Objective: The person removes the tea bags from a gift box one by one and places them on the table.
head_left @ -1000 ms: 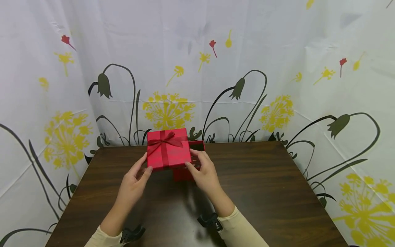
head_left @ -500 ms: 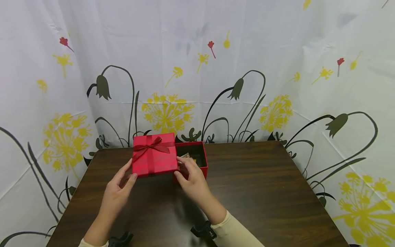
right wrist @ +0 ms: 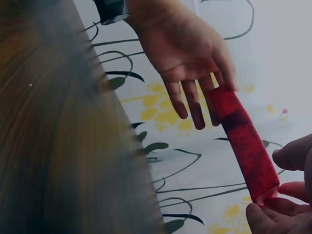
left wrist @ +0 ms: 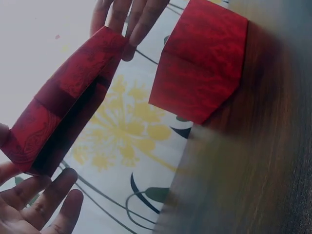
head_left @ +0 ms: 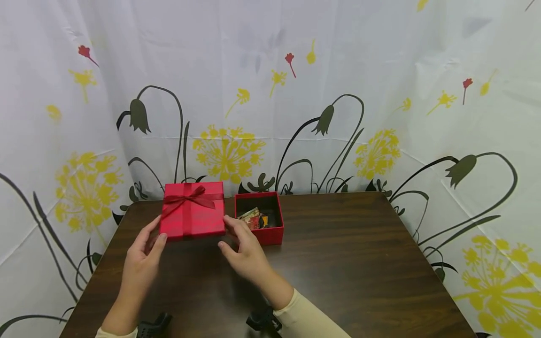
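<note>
No lettering can be made out here. On the black wrist device [head_left: 264,319], just behind the right hand [head_left: 246,251], a pale mark is spotted, too small to be read; beyond that hand, in the red box [head_left: 270,236], printed pieces [head_left: 252,219] are glimpsed, illegible.

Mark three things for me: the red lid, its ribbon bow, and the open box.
Red lid [head_left: 204,218]: head view, on its top face beside the ribbon bands.
Ribbon bow [head_left: 189,197]: head view, near its knot.
Open box [head_left: 269,236]: head view, on its front wall.
</note>
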Demonstrator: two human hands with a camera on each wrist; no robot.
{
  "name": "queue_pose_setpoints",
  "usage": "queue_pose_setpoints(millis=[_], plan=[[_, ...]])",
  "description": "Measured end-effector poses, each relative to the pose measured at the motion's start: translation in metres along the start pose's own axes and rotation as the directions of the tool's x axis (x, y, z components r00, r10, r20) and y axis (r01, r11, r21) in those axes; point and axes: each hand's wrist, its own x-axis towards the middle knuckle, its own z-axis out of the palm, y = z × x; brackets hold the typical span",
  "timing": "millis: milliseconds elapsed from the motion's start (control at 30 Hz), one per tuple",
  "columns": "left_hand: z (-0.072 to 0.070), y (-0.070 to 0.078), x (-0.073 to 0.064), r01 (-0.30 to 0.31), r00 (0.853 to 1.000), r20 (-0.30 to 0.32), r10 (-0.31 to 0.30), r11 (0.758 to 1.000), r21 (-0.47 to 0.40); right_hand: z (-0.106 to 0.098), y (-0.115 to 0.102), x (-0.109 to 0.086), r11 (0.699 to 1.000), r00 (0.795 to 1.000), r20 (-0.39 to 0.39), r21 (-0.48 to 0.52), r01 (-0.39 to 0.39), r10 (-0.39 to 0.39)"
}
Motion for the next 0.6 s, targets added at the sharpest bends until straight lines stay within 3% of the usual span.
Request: queue_pose_setpoints(millis=[100, 200, 300, 467, 600], plan=[[0.004, -0.007, 0.001, 0.028, 0.999, -0.032, -0.030, 0.999, -0.036, 0.005, 0.004, 0.004, 0.999, 1.000, 0.005, -0.030, 0.011, -0.011], [0.006, -0.015, 0.001, 0.057, 0.997, -0.048, -0.065, 0.988, -0.142, 0.011, 0.005, 0.005, 0.989, 0.999, 0.015, -0.144, 0.030, -0.028], [0.011, -0.023, -0.001, 0.084, 0.993, -0.050, -0.104, 0.949, -0.304, 0.013, 0.005, 0.003, 0.972, 1.000, 0.021, -0.235, 0.020, -0.016], [0.023, -0.033, -0.003, 0.077, 0.993, -0.039, -0.107, 0.880, -0.468, 0.012, 0.011, 0.002, 0.968, 0.999, 0.005, -0.247, -0.042, 0.045], [0.027, -0.041, -0.004, 0.103, 0.992, -0.012, -0.123, 0.876, -0.472, 0.011, 0.018, 0.000, 0.967, 0.998, 0.018, -0.248, -0.055, 0.061]])
